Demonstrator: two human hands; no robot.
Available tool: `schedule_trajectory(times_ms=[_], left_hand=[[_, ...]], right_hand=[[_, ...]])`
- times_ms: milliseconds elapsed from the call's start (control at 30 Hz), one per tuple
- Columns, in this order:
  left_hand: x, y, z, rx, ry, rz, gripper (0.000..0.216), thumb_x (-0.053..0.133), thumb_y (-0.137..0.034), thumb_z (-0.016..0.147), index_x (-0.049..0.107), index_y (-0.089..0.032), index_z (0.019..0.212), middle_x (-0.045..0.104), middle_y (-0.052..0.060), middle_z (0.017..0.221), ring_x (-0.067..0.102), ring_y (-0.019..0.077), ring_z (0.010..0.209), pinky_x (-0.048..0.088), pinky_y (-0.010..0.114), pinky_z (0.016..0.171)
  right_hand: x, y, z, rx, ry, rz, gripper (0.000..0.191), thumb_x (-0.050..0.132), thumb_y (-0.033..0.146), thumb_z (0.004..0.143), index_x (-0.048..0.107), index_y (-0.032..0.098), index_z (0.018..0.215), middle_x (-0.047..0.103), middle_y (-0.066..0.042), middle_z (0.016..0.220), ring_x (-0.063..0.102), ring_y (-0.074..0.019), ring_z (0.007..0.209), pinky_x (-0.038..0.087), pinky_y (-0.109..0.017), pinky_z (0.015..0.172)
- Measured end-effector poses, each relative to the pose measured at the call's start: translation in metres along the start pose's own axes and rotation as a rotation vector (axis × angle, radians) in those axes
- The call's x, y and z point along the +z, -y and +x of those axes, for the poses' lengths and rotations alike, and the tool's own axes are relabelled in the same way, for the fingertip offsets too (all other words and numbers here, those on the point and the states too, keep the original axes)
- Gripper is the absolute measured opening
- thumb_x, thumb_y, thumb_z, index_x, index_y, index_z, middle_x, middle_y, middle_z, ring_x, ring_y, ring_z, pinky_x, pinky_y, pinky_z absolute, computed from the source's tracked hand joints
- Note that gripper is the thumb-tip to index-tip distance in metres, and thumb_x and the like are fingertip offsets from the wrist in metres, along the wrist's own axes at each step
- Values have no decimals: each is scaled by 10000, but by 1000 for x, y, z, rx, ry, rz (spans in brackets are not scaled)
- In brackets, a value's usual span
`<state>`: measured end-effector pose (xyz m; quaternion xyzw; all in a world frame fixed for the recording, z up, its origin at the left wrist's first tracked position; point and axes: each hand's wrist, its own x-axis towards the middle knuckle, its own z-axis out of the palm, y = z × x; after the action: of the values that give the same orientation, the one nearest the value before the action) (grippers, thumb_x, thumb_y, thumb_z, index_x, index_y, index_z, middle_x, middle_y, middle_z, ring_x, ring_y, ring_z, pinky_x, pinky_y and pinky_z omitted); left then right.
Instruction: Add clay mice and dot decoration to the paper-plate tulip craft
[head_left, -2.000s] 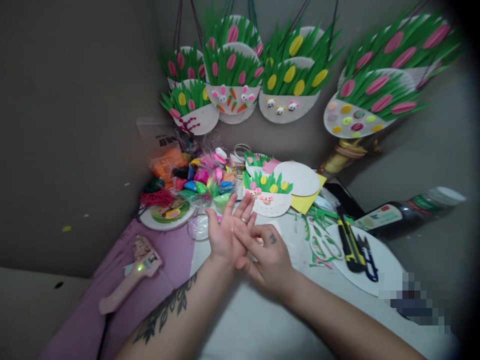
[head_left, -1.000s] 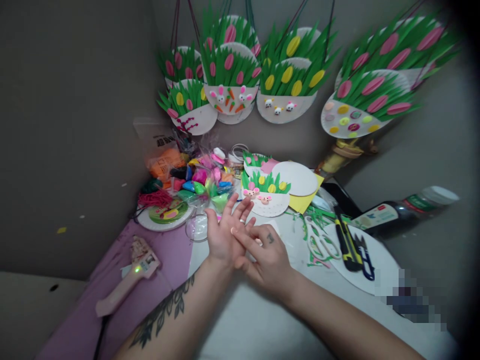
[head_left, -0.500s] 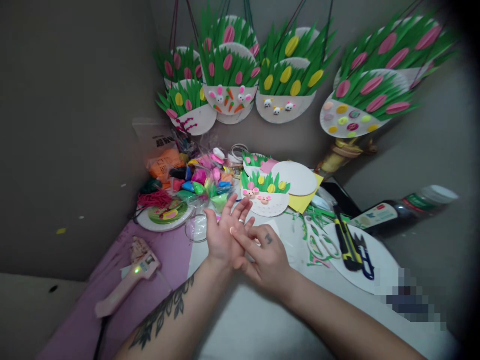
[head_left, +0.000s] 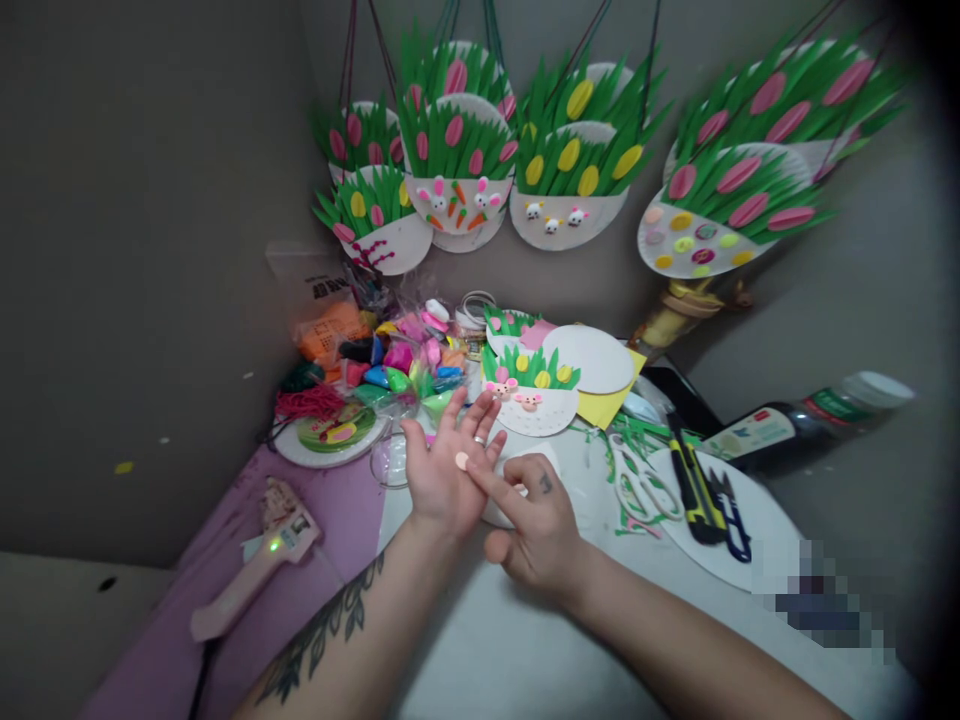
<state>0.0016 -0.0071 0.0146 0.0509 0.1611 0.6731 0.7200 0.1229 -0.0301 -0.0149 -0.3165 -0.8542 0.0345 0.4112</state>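
My left hand (head_left: 442,470) is held palm up over the white table (head_left: 510,640), fingers spread, a ring on one finger. My right hand (head_left: 540,525) lies beside it with the index finger stretched onto the left palm and its tip pressing there. Its other fingers are curled under. A small pale-pink spot shows at that fingertip; I cannot tell whether it is the nail or a bit of clay. Just beyond the hands lies a paper-plate basket craft (head_left: 532,395) with green grass, yellow eggs and pink mice.
A pink glue gun (head_left: 259,570), its light on, rests on a purple mat (head_left: 330,510) at the left. Coloured clay packets (head_left: 401,360) are piled at the back. Scissors (head_left: 637,485), a utility knife (head_left: 694,485) and snips (head_left: 731,515) lie right. Finished baskets (head_left: 457,170) hang on the wall.
Both hands have shifted slightly left and away. My right index fingertip has slid a little up the left palm, and the right thumb has dropped clear of it.
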Motion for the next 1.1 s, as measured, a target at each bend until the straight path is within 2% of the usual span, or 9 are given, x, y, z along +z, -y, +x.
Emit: schedule_trajectory(times_ms=[600, 900, 1100], left_hand=[[0, 6, -3, 23, 61, 73, 724, 252, -755, 819, 569, -224, 1195, 615, 109, 1177, 503, 248, 1211, 424, 339, 895], [4, 5, -5, 19, 63, 81, 725, 250, -758, 817, 576, -227, 1188, 615, 115, 1184, 495, 252, 1221, 421, 345, 903], [6, 5, -6, 15, 47, 90, 736, 214, -749, 829, 574, -230, 1207, 619, 121, 1174, 504, 253, 1201, 422, 346, 892]], right_hand=[[1, 0, 0, -30, -12, -44, 681, 251, 633, 913, 560, 165, 1298, 520, -107, 921, 463, -219, 825, 425, -369, 705], [-4, -1, 0, -31, -51, -28, 664, 256, 628, 913, 552, 188, 1314, 465, -69, 852, 449, -200, 768, 416, -356, 689], [-4, -2, 1, -38, -50, -26, 643, 264, 612, 920, 554, 193, 1313, 470, -80, 877, 450, -206, 776, 419, -364, 689]])
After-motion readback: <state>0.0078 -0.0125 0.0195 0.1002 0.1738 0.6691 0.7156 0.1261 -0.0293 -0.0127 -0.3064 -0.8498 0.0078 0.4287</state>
